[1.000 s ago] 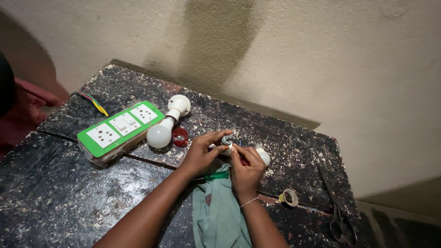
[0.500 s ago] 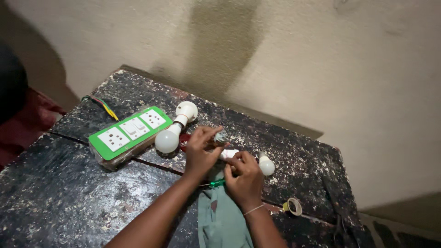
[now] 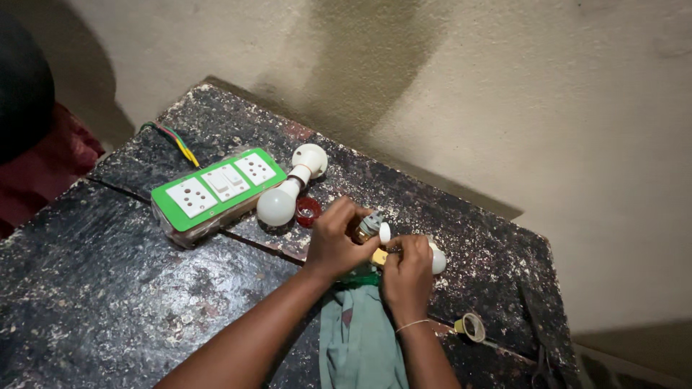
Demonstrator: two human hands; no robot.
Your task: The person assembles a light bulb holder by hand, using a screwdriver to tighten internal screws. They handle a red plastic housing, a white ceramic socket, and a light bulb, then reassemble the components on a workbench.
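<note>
Paint-spattered dark worktop (image 3: 108, 288) stands against a pale plastered wall (image 3: 504, 86). Both hands work close together at its middle: left hand (image 3: 333, 241) pinches a small metal lamp base (image 3: 370, 225), right hand (image 3: 407, 270) grips a small white part (image 3: 385, 233) touching it. Green cloth (image 3: 357, 338) lies beneath. Green-faced socket board (image 3: 216, 189) and white bulb (image 3: 277, 205) lie left.

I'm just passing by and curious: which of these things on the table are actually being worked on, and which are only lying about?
In hand:
left hand and right hand, holding a small metal-and-white fitting
white bulb, touching the right hand
green cloth, under the wrists

Lying about:
green socket board
bulb in white holder
red ring
tape roll
</note>
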